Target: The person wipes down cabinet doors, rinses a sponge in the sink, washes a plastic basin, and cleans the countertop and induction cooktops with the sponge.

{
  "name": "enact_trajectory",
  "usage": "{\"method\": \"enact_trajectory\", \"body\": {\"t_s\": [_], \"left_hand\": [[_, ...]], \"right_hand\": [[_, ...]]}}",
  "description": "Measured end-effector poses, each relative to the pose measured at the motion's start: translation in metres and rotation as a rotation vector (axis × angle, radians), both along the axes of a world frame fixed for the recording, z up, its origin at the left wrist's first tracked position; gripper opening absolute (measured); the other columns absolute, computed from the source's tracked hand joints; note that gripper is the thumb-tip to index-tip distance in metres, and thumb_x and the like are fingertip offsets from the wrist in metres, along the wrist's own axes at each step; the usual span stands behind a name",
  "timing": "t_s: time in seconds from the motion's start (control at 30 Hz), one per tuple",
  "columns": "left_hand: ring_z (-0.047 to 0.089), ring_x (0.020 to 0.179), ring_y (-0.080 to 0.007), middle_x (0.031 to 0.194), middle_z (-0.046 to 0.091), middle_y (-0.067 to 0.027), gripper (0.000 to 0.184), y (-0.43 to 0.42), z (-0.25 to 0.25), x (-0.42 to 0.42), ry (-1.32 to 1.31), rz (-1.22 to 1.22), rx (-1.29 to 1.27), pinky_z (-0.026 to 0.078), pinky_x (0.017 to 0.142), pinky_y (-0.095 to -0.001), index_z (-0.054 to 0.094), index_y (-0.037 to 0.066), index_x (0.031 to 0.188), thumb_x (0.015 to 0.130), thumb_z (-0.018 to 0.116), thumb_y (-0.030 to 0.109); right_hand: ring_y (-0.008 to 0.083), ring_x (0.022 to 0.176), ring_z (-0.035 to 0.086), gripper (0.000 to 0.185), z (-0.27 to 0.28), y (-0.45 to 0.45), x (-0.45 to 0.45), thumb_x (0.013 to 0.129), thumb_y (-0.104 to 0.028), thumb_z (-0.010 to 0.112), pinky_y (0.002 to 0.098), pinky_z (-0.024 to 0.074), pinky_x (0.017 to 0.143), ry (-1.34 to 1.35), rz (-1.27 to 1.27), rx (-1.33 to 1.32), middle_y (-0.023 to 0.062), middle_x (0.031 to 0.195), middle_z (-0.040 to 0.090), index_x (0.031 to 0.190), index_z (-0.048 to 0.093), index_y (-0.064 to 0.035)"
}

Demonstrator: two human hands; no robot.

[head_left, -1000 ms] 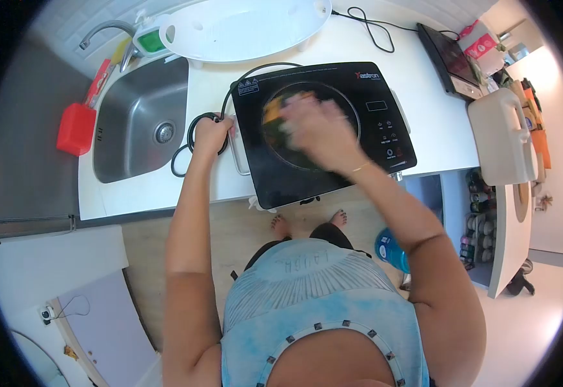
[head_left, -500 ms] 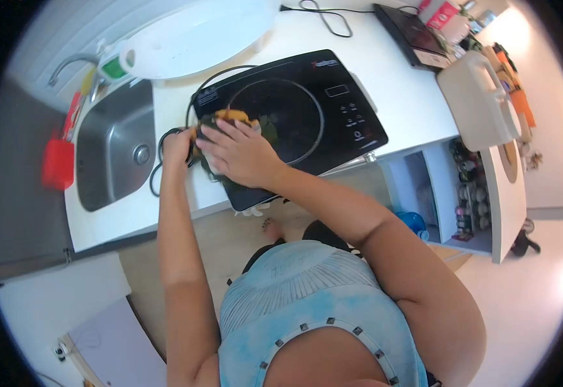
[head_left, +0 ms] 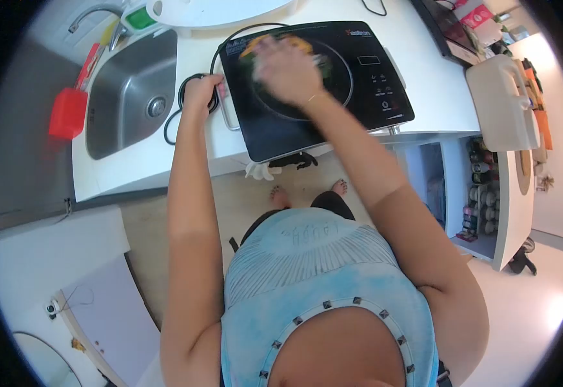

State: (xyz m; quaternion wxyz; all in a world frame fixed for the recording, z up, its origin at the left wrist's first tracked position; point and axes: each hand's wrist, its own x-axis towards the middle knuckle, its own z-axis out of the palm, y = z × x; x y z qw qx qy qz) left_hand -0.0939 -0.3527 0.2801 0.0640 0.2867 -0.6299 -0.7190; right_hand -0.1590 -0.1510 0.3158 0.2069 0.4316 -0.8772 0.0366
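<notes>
A black induction cooktop lies on the white counter, with a round ring and touch controls on its glass. My right hand, smeared by motion, presses a yellow and dark green cloth onto the upper left of the glass. Most of the cloth is hidden beneath my palm and fingers. Beside the cooktop's left edge, my left hand is closed at a coiled black power cord. Loops of the cord show around that hand, while the fingertips are partly hidden.
Left of the cooktop is a steel sink with a faucet. A red spatula-like tool stands by its left side. A white basin sits behind. At the right are a beige jug and open shelves under the counter.
My right hand and the cloth have moved from the cooktop's left edge up and right across the glass. My left hand stays by the cord. The camera view has shifted.
</notes>
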Motion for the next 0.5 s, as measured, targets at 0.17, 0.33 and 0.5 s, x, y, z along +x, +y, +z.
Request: {"method": "enact_trajectory", "body": {"t_s": [0.17,0.33,0.5], "left_hand": [[0.052,0.054,-0.0148,0.064,0.058,-0.0068,0.013,0.007,0.013,0.004,-0.06,0.072,-0.137,0.04,0.052,-0.0289,0.061,-0.001,0.07,0.072,0.062,0.012],[0.054,0.055,-0.0147,0.064,0.056,-0.0062,0.01,0.009,0.014,0.004,-0.032,-0.025,-0.019,0.045,0.052,-0.0261,0.058,-0.002,0.074,0.077,0.058,0.007],[0.05,0.051,-0.0147,0.06,0.053,-0.0055,0.01,0.012,0.014,0.006,-0.021,-0.004,0.038,0.044,0.05,-0.0263,0.054,-0.001,0.071,0.079,0.055,0.006]], "right_hand": [[0.03,0.116,0.045,0.041,-0.003,0.005,0.117,0.083,-0.027,0.05,0.0421,0.0355,0.096,-0.133,0.275,-0.213,0.0114,0.129,0.046,0.121,0.051,-0.0106],[0.0252,0.118,0.043,0.041,0.01,0.103,0.086,0.083,-0.022,0.047,0.0413,0.0362,0.096,-0.093,0.113,0.021,0.0101,0.129,0.046,0.123,0.049,-0.0103],[0.0344,0.118,0.044,0.042,-0.001,0.213,-0.018,0.089,-0.026,0.039,0.0415,0.035,0.098,-0.237,-0.437,-0.218,0.0155,0.134,0.041,0.126,0.045,-0.0062]]}}
